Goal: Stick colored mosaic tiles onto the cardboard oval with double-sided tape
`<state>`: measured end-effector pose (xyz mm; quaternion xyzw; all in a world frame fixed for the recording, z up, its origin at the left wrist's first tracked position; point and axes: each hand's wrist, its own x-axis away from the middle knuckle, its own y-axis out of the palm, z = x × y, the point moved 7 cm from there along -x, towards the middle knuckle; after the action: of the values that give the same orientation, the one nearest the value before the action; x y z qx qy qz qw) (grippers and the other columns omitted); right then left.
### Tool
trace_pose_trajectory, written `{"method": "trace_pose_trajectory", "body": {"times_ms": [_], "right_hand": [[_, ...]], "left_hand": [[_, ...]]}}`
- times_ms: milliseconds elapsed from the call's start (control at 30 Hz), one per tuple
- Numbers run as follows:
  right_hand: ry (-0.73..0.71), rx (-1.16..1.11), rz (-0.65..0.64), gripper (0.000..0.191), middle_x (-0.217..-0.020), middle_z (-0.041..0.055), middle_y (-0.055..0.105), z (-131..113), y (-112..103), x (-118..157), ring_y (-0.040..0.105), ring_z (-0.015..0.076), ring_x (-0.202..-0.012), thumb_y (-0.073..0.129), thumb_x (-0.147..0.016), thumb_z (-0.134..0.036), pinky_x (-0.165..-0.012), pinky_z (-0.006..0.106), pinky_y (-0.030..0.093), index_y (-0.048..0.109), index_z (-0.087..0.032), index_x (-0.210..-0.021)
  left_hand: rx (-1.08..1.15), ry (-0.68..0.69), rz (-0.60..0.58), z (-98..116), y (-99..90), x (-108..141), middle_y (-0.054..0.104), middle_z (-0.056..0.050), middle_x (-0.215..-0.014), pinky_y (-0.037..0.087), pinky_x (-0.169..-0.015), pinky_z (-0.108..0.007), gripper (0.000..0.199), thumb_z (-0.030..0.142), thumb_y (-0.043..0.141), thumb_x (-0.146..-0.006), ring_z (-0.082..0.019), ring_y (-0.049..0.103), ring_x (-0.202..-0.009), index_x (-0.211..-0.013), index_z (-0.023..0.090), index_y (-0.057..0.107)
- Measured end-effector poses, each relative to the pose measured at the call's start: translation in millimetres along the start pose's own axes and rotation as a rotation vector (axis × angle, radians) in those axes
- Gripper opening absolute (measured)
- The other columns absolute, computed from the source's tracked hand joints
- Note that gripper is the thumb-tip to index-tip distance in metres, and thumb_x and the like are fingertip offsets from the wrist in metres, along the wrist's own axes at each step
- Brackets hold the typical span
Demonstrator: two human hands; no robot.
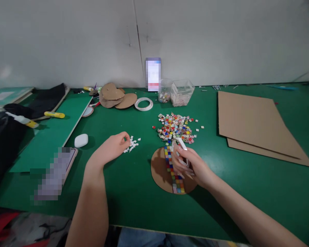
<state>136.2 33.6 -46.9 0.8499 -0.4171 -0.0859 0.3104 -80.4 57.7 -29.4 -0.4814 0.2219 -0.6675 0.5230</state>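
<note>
My left hand (117, 142) is at the small heap of white scraps (132, 146), its fingertips pressed together in a pinch. Whatever may be between them is too small to make out. Held in my right hand (186, 161) is a white roll of tape (180, 142), seen partly edge-on with the fingers wrapped round it. It is above a round cardboard disc (158, 168). Across the disc runs a band of small coloured mosaic tiles (178, 185), partly hidden by the right hand. Just behind the disc lies a loose pile of mosaic tiles (175, 127).
Behind the pile stand two clear containers (182, 93) and a lit phone (153, 73). Another tape roll (143, 109) lies near stacked cardboard discs (112, 96). Cardboard sheets (249, 120) lie right; a white case (81, 140), a second phone (58, 175) and a yellow cutter (54, 115) lie left.
</note>
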Motion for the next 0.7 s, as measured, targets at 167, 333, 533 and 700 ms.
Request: {"method": "trace_pose_trajectory", "body": {"times_ms": [167, 333, 533, 700], "right_hand": [[0.016, 0.036, 0.028, 0.033, -0.041, -0.0087, 0.030, 0.4, -2.0, -0.5, 0.021, 0.0068, -0.035, 0.040, -0.090, -0.032, -0.040, 0.022, 0.028, 0.042, -0.019, -0.059], [-0.060, 0.276, 0.195, 0.039, -0.044, -0.0085, 0.030, -3.5, -9.6, -2.1, 0.023, 0.0058, -0.039, 0.047, -0.087, -0.041, -0.040, 0.022, 0.021, 0.037, -0.019, -0.056], [-0.169, 0.547, 0.308, 0.037, -0.051, -0.0072, 0.031, -13.0, -11.5, 0.5, 0.029, 0.0079, -0.047, 0.052, -0.084, -0.042, -0.044, 0.022, 0.027, 0.036, -0.020, -0.059], [-0.184, 0.565, 0.243, 0.034, -0.056, -0.0036, 0.041, -15.9, -8.4, -0.3, 0.038, 0.0108, -0.053, 0.049, -0.084, -0.043, -0.051, 0.024, 0.034, 0.039, -0.020, -0.061]], "left_hand": [[0.043, -0.002, 0.110, 3.9, -9.9, 0.3, 0.047, 0.003, -0.059, 0.027, -0.045, -0.023, 0.021, 0.035, 0.036, -0.083, -0.012, 0.041, -0.048, -0.086, 0.022, 0.052], [0.261, 0.261, 0.048, 55.1, 10.9, 7.4, 0.045, 0.003, -0.060, 0.032, -0.053, -0.023, 0.037, 0.045, 0.030, -0.088, -0.011, 0.042, -0.054, -0.070, 0.019, 0.049], [0.606, 0.390, -0.152, 106.5, 66.9, 20.5, 0.043, 0.003, -0.063, 0.031, -0.055, -0.023, 0.032, 0.040, 0.030, -0.090, -0.010, 0.039, -0.057, -0.069, 0.019, 0.042], [0.917, 0.321, -0.279, 114.0, 87.7, 23.7, 0.033, 0.007, -0.055, 0.027, -0.046, -0.022, 0.029, 0.041, 0.032, -0.089, -0.007, 0.030, -0.046, -0.071, 0.019, 0.038]]}}
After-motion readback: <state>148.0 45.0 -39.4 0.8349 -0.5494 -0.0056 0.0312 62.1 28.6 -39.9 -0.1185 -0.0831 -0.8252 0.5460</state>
